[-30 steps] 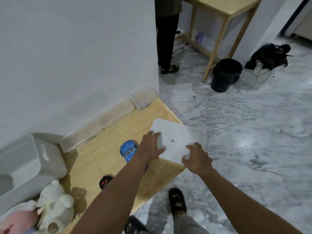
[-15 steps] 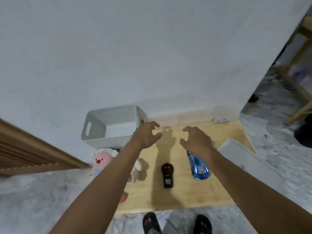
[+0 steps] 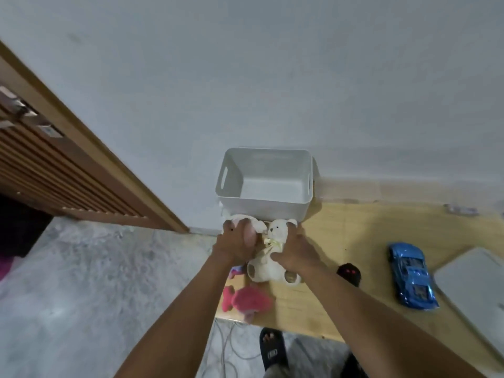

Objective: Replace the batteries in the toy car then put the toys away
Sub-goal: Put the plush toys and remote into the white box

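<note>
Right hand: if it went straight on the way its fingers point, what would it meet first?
Most likely the near wall of the white bin, standing just ahead. The right hand grips the white plush toy, so the toy's head may touch the bin first; depth is unclear.

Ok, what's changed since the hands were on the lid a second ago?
Both hands left the white lid and moved left: left hand grips the pink plush, right hand the white plush. The blue car, remote and bin unmoved.
</note>
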Motion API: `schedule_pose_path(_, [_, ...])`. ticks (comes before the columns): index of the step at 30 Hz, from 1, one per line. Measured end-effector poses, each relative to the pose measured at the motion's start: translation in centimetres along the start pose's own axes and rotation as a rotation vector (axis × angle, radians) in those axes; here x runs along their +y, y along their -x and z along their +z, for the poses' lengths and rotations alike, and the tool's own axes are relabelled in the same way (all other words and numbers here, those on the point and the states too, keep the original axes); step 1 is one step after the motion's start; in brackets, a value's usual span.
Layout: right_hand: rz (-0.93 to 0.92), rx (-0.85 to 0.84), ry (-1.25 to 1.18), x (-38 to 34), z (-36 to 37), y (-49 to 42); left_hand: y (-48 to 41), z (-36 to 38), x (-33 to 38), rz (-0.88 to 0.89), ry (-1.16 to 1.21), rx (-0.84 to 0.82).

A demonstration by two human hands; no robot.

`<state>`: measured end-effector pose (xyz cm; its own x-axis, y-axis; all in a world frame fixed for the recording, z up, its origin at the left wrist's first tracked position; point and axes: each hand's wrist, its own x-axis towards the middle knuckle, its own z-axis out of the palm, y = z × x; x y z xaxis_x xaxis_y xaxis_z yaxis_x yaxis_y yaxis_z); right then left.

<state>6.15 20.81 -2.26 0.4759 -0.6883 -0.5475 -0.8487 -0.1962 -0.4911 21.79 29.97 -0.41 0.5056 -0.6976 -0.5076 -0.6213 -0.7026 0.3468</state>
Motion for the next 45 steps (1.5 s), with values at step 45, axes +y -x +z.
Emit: schedule_pose_path(45, [-0.167,0.353,0.159,-7.5,-8.9,-10.5,-11.1,-9.5,3.0,0.304,0.037,0.314])
